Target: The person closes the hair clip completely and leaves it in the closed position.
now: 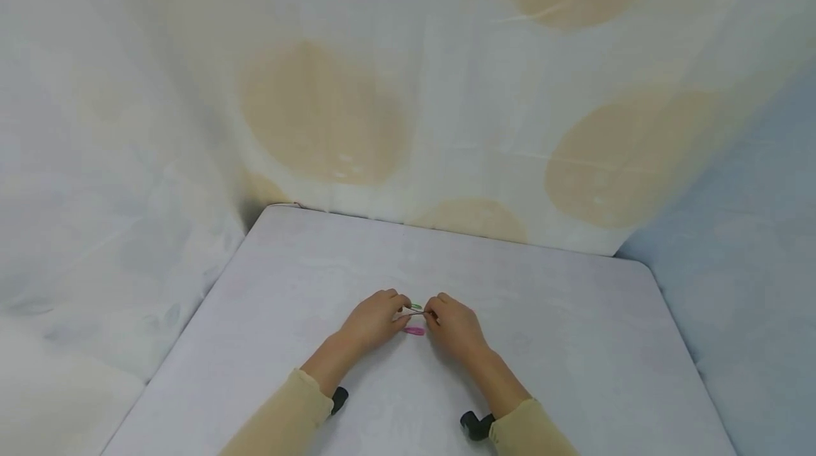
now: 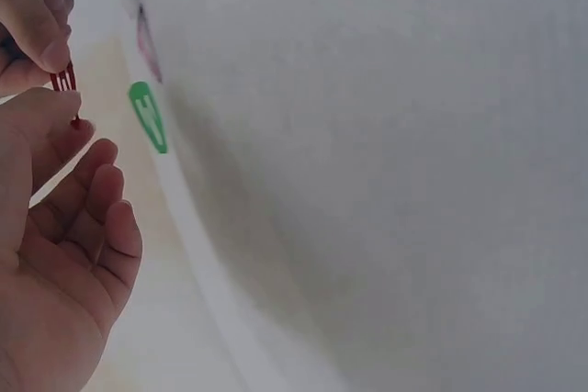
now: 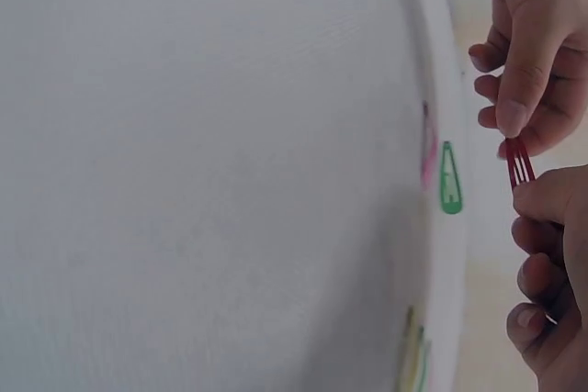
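Note:
Both hands meet over the middle of the white table [image 1: 574, 343]. Between them they pinch a small red snap hair clip [image 3: 519, 164], also seen as the red clip [image 2: 62, 80]. My left hand [image 1: 403, 307] holds one end with thumb and finger, its other fingers loosely curled [image 2: 92, 218]. My right hand [image 1: 432, 314] pinches the other end [image 3: 542, 195]. A green clip [image 1: 416, 306] lies on the table just beyond the hands, and a pink clip [image 1: 414, 331] lies just in front of them. The green clip [image 3: 449, 190] and the pink clip [image 3: 428, 155] lie side by side.
A pale cloth with large tan circles [image 1: 325, 116] hangs behind and around the table. Further clips, yellowish and green [image 3: 413, 364], lie on the table in the right wrist view. Black wrist mounts [image 1: 477, 426] show near the sleeves.

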